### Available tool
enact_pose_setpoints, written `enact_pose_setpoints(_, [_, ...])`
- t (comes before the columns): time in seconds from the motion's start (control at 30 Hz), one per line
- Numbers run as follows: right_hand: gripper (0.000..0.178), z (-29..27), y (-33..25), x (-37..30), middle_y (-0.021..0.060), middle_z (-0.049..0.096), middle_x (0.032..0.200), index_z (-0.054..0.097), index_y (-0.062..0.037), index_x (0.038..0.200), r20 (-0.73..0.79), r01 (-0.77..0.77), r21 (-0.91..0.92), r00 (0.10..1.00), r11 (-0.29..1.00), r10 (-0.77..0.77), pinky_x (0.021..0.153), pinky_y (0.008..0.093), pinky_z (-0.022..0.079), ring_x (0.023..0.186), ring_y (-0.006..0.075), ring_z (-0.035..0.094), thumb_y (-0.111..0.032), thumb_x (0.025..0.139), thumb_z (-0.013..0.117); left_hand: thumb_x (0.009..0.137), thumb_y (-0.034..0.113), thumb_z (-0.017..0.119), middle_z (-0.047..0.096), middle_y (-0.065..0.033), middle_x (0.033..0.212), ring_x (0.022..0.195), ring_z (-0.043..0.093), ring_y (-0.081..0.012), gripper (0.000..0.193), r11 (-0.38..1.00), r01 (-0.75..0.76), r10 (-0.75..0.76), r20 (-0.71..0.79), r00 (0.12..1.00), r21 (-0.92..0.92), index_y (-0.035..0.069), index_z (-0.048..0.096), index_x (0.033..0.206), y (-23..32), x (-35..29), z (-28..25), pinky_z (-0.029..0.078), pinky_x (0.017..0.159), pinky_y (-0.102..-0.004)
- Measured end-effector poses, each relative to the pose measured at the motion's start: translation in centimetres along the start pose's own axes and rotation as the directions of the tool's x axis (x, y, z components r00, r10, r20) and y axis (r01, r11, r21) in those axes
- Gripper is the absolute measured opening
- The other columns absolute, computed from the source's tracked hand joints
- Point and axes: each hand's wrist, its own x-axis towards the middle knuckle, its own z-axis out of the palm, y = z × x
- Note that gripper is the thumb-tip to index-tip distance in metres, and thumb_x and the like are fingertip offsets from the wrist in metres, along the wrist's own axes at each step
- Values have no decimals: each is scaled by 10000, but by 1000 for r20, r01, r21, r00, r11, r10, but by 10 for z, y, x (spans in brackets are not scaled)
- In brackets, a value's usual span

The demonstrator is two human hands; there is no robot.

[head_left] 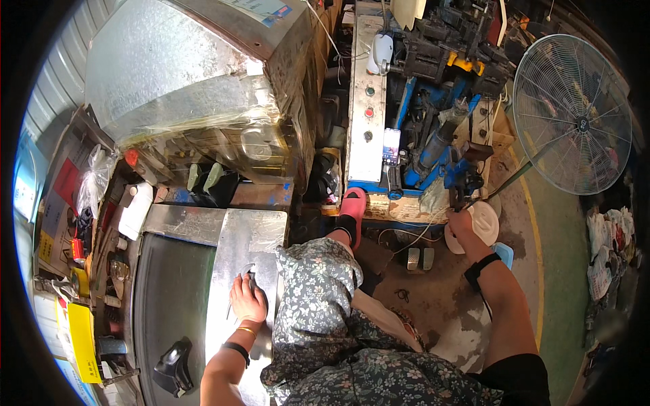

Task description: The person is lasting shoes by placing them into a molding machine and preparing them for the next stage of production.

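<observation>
While the person's left hand lies palm down at the left, its fingers loosely extended over a small, dark, curved piece on a bright, flat metal plate, I cannot tell whether it grips that piece or only touches it. Over to the right, the right hand has its fingers curled in, near the slender dark pole of a round wire-caged fan and just beside a round white plastic lid; whether anything sits inside that curl is hidden from me.

Left of the plate, a glossy black moulded part rests at the near end of a dark grey, flat belt. Farther off on the left stands a large silvery sheet-metal housing. Between the hands spreads dark floral-print cloth, with a pink rubbery shoe beyond it, near a white control panel with round buttons.
</observation>
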Motion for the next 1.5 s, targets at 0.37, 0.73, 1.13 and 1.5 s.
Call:
enact_pose_setpoints(0.37, [350, 0, -1, -3, 78, 533, 553, 534, -42, 634, -9, 0, 33, 1000, 999, 0, 414, 380, 411, 427, 190, 506, -193, 927, 653, 877, 234, 536, 490, -277, 1392, 1282, 453, -457, 555, 1000, 19, -19, 20, 1000, 6, 3, 497, 1380, 1, 0, -1, 323, 1108, -537])
enact_pose_setpoints(0.73, [303, -1, 2, 2, 121, 631, 668, 593, 11, 765, 16, 14, -52, 1000, 999, -14, 494, 393, 527, 556, 221, 632, -248, 899, 675, 878, 218, 537, 487, -269, 1397, 1279, 454, -451, 550, 1000, 0, 0, 8, 1000, 5, 9, 486, 1385, -1, -1, -1, 328, 1100, -531])
enact_pose_setpoints(1.13, [315, 0, 5, 7, 122, 636, 661, 600, 10, 761, 8, -6, -25, 1000, 1000, 7, 480, 393, 529, 540, 226, 635, -259, 894, 694, 881, 206, 543, 486, -263, 1400, 1287, 449, -446, 543, 1000, 2, -2, 7, 1000, 4, 13, 486, 1386, 1, 0, -2, 326, 1103, -526])
enact_pose_setpoints(1.5, [317, -1, 5, 7, 130, 628, 657, 593, 10, 754, 30, -11, 13, 1000, 1000, 10, 466, 391, 514, 544, 229, 633, -253, 897, 700, 876, 240, 538, 502, -266, 1380, 1264, 469, -447, 542, 1000, -5, 5, -17, 1000, 8, 11, 510, 1367, 0, 0, 1, 338, 1096, -531])
